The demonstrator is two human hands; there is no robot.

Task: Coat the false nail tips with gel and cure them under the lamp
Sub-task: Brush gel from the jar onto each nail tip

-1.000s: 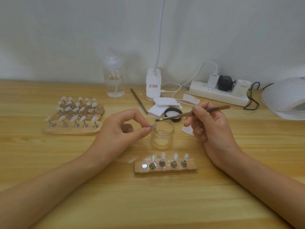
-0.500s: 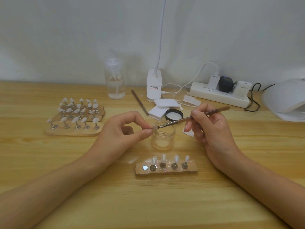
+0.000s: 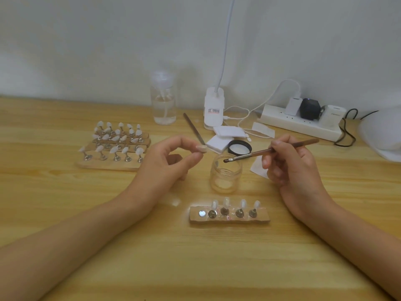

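Head view.

1. Left hand (image 3: 165,161): thumb and forefinger are curled together and pinch a single nail tip (image 3: 201,148), raised just left of the jar (image 3: 225,177). The other fingers are loosely bent. Whether the tip's metal stand is in the pinch cannot be told.
2. Right hand (image 3: 290,164): fingers are closed round the brush (image 3: 271,151) in a pen grip. The bristles sit at the jar mouth, apart from the pinched tip.
3. Holder strip (image 3: 230,216): it lies between the jar and the near edge of the tabletop (image 3: 195,268). Four tips stand on it, and the leftmost magnet is bare.
4. Racks (image 3: 112,146): these sit toward the left edge and carry many more tips.
5. Curing lamp (image 3: 382,135): it stands at the right edge, well apart from all tips.
6. The jar's lid (image 3: 239,147) lies just behind the jar.

Status, as a judgement: the step in hand is loading the brush to coat one tip. Which tips are already coated cannot be told. Curing does not appear to have begun for the strip, and the racks probably remain as well.
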